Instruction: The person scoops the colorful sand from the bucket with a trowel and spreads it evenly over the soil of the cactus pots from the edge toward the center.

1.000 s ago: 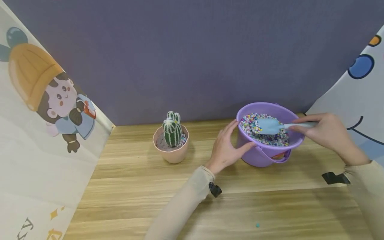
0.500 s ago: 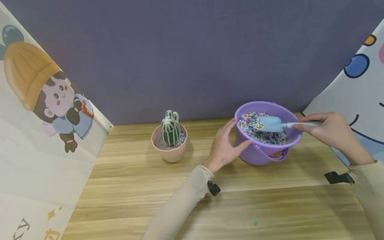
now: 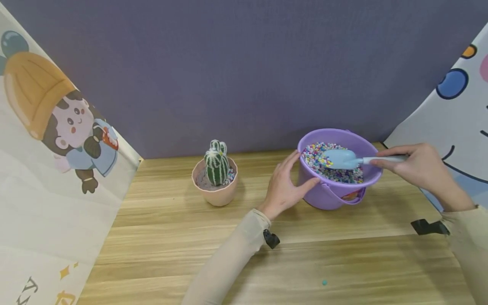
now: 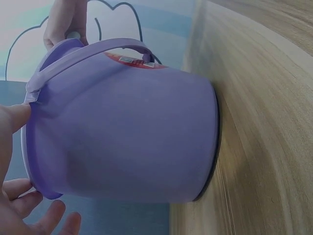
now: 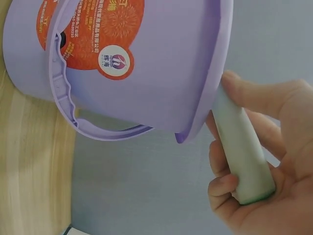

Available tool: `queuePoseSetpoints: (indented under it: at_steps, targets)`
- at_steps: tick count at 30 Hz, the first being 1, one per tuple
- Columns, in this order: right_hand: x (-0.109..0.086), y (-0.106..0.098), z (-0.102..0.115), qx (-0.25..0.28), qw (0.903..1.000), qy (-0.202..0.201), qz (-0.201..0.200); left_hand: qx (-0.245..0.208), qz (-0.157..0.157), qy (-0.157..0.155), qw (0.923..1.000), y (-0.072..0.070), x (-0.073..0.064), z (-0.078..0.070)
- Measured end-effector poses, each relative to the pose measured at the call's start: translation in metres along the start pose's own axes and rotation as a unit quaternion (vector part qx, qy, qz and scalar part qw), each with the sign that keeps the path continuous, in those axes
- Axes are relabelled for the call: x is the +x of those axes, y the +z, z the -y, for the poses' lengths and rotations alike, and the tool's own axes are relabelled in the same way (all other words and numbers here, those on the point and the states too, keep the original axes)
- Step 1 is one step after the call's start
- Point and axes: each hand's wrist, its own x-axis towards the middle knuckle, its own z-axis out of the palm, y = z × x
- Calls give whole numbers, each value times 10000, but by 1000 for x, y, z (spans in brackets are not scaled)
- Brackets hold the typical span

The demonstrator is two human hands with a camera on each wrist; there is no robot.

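Observation:
A purple bucket point(image 3: 324, 197) full of small multicoloured beads point(image 3: 316, 154) stands on the wooden table. My left hand point(image 3: 284, 186) rests against the near-left of its rim, thumb and fingers spread apart and fairly straight, as the left wrist view point(image 4: 19, 117) also shows. My right hand point(image 3: 419, 167) grips the pale handle point(image 5: 244, 147) of a light-blue trowel point(image 3: 341, 159). Its blade lies over the beads inside the bucket, with some beads on its tip. To the left, a cactus point(image 3: 216, 167) stands in a pink pot point(image 3: 219, 197) with greyish fill and some beads at its right side.
A dark grey-blue panel point(image 3: 228, 76) rises behind the table point(image 3: 171, 237). Printed white sheets point(image 3: 30, 203) bound the left and right sides. One small teal bead point(image 3: 324, 282) lies near the front. The bucket's carrying handle point(image 3: 343, 199) hangs down in front.
The trowel blade shifted right and up over the beads, then slightly back left and down, held by my right hand. My left hand stays on the rim.

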Motion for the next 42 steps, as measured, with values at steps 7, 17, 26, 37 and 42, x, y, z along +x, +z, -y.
queuePoseSetpoints:
  at_steps: [7,17,26,37,42]
  targets:
    - [-2,1,-2,9,10000,88,9,0,-3,-41,10000,1,0,1]
    - [-2,3,4,80,9999,132,65,145,-28,30,9999,-2,1,2]
    - [-4,-2,10,328,9988,313,179,141,95,-501,9986,-6,-6,6]
    - [-3,-3,23,614,9978,257,15,129,-78,-370,9992,-32,-24,15]
    - [-3,-2,31,673,9975,196,-40,121,-152,-410,9990,-52,-38,24]
